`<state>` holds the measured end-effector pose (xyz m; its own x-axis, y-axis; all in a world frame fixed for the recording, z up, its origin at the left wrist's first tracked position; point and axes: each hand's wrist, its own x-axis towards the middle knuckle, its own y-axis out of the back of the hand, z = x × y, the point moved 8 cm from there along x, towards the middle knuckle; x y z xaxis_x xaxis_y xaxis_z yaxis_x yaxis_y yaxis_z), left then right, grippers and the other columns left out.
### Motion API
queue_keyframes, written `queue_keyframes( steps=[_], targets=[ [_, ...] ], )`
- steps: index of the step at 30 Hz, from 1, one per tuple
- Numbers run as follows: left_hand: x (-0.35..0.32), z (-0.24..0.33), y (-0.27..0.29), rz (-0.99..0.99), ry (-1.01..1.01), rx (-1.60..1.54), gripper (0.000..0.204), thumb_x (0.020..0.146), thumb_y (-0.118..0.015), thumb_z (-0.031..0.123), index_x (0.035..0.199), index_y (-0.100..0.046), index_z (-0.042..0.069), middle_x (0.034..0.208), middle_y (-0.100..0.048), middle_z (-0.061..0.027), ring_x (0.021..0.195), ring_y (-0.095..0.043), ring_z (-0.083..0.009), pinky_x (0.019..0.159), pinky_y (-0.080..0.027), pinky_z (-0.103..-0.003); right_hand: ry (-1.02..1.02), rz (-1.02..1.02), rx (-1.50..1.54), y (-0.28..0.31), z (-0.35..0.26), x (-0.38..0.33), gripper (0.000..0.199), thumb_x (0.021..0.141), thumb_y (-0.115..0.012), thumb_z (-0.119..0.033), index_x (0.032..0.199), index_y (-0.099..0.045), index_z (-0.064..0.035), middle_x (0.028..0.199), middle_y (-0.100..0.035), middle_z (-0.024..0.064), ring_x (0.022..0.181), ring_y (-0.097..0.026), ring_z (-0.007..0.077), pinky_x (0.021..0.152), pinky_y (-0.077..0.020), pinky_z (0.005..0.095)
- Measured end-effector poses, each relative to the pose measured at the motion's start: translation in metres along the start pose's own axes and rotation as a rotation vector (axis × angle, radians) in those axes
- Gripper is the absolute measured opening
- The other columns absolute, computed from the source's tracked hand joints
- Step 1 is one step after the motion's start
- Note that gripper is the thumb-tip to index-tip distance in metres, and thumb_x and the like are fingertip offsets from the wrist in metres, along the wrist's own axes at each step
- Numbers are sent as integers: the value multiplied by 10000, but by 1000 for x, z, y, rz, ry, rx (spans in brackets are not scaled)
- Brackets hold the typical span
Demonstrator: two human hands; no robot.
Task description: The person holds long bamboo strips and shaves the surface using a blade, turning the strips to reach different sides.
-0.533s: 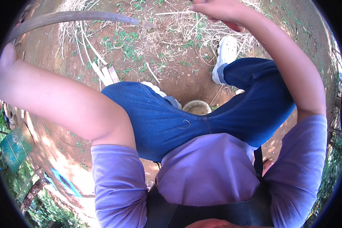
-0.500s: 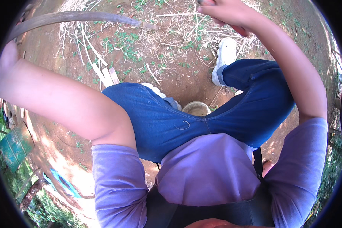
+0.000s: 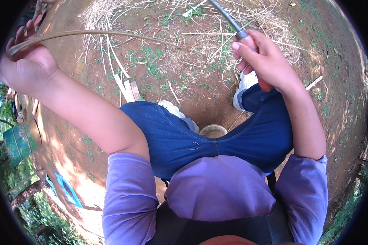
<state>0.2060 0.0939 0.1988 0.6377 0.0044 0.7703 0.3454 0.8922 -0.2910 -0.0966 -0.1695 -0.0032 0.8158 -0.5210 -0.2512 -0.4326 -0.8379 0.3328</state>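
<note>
My left hand [image 3: 26, 67] is raised at the far left and grips one end of a long thin bamboo strip [image 3: 98, 34] that arcs rightward over the ground. My right hand [image 3: 265, 61] is closed around the reddish handle of a tool [image 3: 229, 20] whose grey metal shaft points up and away toward the top edge. Below both hands are my knees in blue jeans [image 3: 184, 139] and my purple shirt [image 3: 221, 188]. I am seated above the bare dirt.
Dry grass and cut sticks [image 3: 192, 32] litter the red earth ahead. Short pale wood pieces [image 3: 126, 90] lie near my left foot. A round pale object [image 3: 212, 130] sits between my legs. A green container [image 3: 22, 141] stands at the left, a blue object [image 3: 67, 190] below it.
The view has dropped so both hands sit lower in the picture. My right hand has come down toward my right knee, and the tool it holds now shows.
</note>
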Motion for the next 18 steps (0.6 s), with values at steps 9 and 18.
queue_keyframes(
  steps=[9, 18],
  targets=[
    [-31, 22, -36, -300, 127, -381, 381, 1032, -518, 507, 1185, -499, 160, 704, -474, -60, 490, -413, -125, 441, -297, -256, -210, -254, 31, -71, 12, -2, 442, 1034, -529, -484, 882, -549, -69, 657, -552, 0, 531, -565, 102, 511, -493, 281],
    [-109, 88, -27, -342, 118, -367, 441, 1039, -485, 554, 1247, -584, 177, 684, -372, 33, 510, -288, -74, 473, -251, -227, -2, -265, 59, -136, 61, -34, 444, 1090, -451, -404, 919, -593, -20, 577, -494, -20, 460, -502, 86, 442, -404, 270]
  ],
)
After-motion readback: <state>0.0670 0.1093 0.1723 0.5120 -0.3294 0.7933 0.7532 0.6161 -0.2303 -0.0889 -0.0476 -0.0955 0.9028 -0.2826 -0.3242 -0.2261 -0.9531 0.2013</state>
